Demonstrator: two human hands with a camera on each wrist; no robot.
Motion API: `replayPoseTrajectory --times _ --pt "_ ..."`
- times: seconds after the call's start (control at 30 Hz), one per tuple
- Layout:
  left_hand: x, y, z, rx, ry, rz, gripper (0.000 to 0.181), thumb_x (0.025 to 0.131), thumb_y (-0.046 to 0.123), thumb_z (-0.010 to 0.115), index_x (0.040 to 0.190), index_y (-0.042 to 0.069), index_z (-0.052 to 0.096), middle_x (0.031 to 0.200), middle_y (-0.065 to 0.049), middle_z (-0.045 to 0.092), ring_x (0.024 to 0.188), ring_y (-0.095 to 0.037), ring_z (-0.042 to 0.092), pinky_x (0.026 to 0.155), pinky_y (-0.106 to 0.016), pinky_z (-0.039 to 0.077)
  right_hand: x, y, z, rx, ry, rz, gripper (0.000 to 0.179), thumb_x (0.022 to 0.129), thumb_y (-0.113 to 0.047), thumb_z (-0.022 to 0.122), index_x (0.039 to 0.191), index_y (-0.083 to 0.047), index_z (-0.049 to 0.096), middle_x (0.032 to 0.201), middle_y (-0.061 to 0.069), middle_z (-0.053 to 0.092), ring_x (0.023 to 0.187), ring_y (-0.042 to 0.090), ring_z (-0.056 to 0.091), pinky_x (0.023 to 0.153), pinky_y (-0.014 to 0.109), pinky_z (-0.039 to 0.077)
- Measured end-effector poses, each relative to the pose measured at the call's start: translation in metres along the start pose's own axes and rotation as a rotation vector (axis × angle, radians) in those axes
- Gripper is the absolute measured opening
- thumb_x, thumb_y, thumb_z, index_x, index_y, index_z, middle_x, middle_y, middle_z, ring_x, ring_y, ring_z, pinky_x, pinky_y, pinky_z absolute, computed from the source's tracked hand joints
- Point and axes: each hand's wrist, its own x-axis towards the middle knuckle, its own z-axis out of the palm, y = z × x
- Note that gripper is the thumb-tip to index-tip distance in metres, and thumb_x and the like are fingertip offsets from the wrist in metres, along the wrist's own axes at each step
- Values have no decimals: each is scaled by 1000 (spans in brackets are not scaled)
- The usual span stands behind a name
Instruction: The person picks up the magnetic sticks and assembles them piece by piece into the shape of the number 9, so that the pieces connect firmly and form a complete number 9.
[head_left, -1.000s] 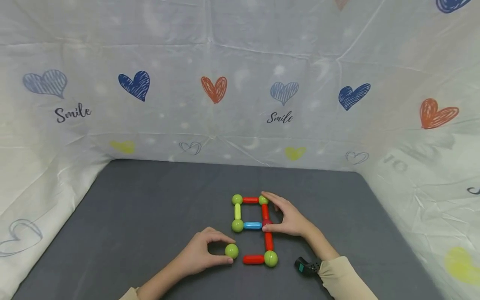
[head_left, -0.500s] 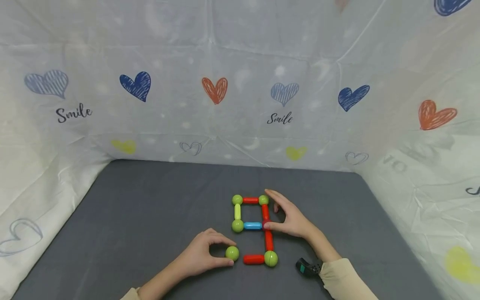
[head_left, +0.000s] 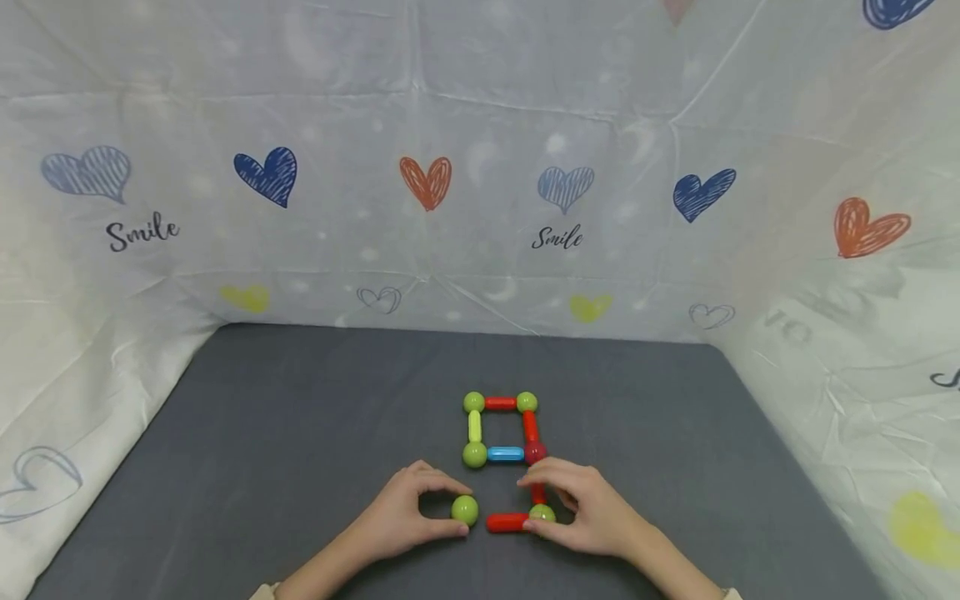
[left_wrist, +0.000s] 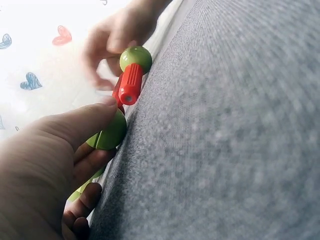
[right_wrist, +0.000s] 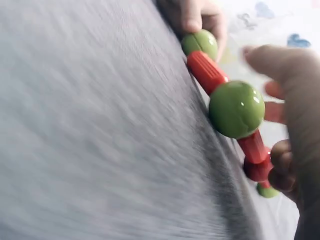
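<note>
In the head view my left hand (head_left: 408, 510) pinches a loose green ball (head_left: 465, 510) between thumb and fingers, low over the table. A short gap separates that ball from the free end of a red rod (head_left: 506, 522). My right hand (head_left: 592, 508) is at the lower right corner of a ball-and-rod figure, its thumb overlapping the corner green ball (head_left: 543, 512). In the right wrist view, the right thumb stands apart from this green ball (right_wrist: 236, 109), with the fingers beyond it. The left wrist view shows a small round metal spot on the end of the red rod (left_wrist: 131, 87).
The figure's upper part is a square: a red rod (head_left: 501, 403) on top, a light green rod (head_left: 475, 427) left, a blue rod (head_left: 506, 454) below, and a red ball (head_left: 535, 452) at its lower right. A white heart-printed sheet (head_left: 480, 242) hangs behind the dark grey table (head_left: 337, 392).
My right hand has left the square's right side and come down toward me to the lower right green ball. My left hand and its ball have barely shifted.
</note>
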Motion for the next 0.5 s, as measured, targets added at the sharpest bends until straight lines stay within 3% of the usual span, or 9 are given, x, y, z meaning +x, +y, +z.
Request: replayPoseTrajectory --times 0.23,0.33,0.5 --pt "0 1 2 8 5 -4 35 82 51 90 115 41 80 108 25 73 98 -5 55 87 -31 45 -8 1 12 -54 -86 -62 24 95 -20 83 117 -23 73 110 -10 73 93 0 66 82 15 54" --pt "0 1 3 17 8 -1 35 82 52 90 115 42 80 108 26 73 98 -4 55 87 -31 44 -7 1 16 -69 -70 -78 24 94 -16 84 115 -21 74 107 -9 74 91 -1 68 82 16 55" --pt "-1 3 4 19 7 -3 35 83 51 90 115 42 80 108 26 73 96 -4 54 86 -31 43 -7 0 18 -39 -57 -39 24 93 -13 84 113 -21 74 104 -9 75 89 0 69 81 17 56"
